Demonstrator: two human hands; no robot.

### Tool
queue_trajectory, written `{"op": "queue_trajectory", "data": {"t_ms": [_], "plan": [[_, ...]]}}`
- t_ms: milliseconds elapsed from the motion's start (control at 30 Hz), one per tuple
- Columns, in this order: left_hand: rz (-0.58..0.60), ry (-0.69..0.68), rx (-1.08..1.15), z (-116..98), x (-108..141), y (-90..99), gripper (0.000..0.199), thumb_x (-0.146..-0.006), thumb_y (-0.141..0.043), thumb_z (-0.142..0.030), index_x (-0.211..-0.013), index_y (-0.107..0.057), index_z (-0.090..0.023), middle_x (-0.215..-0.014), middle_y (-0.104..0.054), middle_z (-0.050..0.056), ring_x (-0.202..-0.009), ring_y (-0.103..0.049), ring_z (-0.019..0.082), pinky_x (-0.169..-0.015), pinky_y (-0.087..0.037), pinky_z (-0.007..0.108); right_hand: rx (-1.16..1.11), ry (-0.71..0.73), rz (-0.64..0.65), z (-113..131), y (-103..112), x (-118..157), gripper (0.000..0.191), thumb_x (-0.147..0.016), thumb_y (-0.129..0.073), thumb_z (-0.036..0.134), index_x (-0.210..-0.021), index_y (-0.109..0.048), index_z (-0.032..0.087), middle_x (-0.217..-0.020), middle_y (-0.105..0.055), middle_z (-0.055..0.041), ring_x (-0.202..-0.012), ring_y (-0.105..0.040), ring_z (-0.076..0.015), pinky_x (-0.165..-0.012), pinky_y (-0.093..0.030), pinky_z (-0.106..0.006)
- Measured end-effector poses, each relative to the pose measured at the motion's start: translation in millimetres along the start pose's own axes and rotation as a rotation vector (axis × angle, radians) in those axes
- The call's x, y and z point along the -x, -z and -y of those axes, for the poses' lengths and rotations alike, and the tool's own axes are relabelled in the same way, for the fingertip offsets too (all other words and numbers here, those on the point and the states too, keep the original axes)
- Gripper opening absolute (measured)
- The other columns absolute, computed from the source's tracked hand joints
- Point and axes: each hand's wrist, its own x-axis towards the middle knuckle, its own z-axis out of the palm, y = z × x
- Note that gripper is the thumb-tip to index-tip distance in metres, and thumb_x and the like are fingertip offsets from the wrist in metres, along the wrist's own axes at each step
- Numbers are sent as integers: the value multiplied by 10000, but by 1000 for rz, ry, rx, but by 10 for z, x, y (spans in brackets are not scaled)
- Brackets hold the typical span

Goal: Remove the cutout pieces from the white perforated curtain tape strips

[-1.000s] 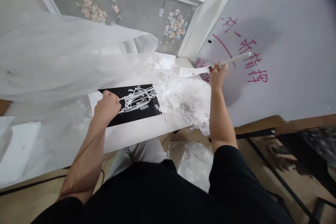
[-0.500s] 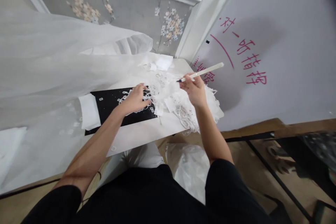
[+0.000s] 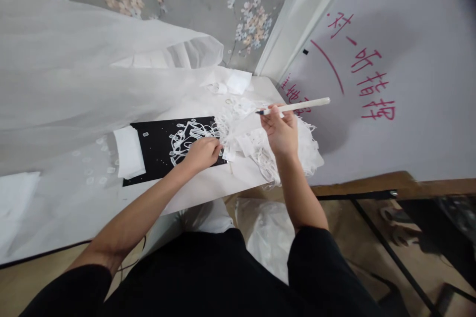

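My right hand (image 3: 279,129) is closed around a slim white pen (image 3: 308,105), its dark tip pointing left. That tip sits over a heap of tangled white cords (image 3: 253,133). My left hand (image 3: 204,152) lies at the near right part of a black mat (image 3: 154,153), its fingers curled together at the heap's left edge. Whatever those fingertips pinch is hidden or too small to make out. Loose white cords with small clear tabs (image 3: 180,141) lie on the mat just beyond my left hand.
A stack of white sheets (image 3: 129,153) covers the mat's left end. Sheer white fabric (image 3: 92,54) drapes over the table's left side. To the right stands a whiteboard (image 3: 420,69) with red writing. A plastic bag (image 3: 264,233) is below the table edge.
My left hand has come nearer to me and its spread fingers have closed, uncovering the cords on the mat. My right hand still holds the pen, now tilted flatter. The view has shifted slightly.
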Motion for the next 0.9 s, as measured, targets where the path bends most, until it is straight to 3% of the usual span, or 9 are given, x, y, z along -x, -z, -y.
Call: {"op": "queue_trajectory", "data": {"t_ms": [200,433,533,700,900], "plan": [[-15,119,-4,156,161,76,269,-900,-485,-244,-643,-537,-184,-706,-642,54,-670,-578,186,-643,-357,311,18,-66,-95,-124,430,-296,253,-837,-752,386,-897,-569,222,-753,-686,16,-733,-705,-117,-736,-593,-255],[14,293,-55,345,265,299,251,-786,-496,-240,-548,-430,-194,-560,-530,26,-573,-503,167,-630,-339,300,19,4,-172,-117,768,-237,171,-867,-718,322,-880,-580,221,-645,-584,56,-673,-669,-95,-754,-588,-252],[32,451,-166,488,320,447,278,-794,-489,-283,-534,-445,-197,-568,-540,51,-619,-548,204,-641,-333,317,11,23,-247,-86,937,-215,115,-895,-678,278,-869,-590,208,-626,-567,59,-636,-650,-88,-732,-585,-240],[91,650,-264,672,373,671,270,-796,-505,-322,-560,-543,-196,-619,-585,99,-737,-616,277,-687,-380,340,-123,116,-445,10,1279,-273,78,-908,-629,215,-834,-628,192,-706,-667,12,-701,-694,-118,-718,-610,-265],[86,798,-303,779,209,944,185,-753,-556,-299,-762,-656,-143,-840,-656,165,-874,-621,344,-722,-443,392,-188,172,-424,240,1542,-149,158,-909,-625,139,-798,-702,221,-780,-729,-14,-815,-719,-134,-806,-618,-262]]}}
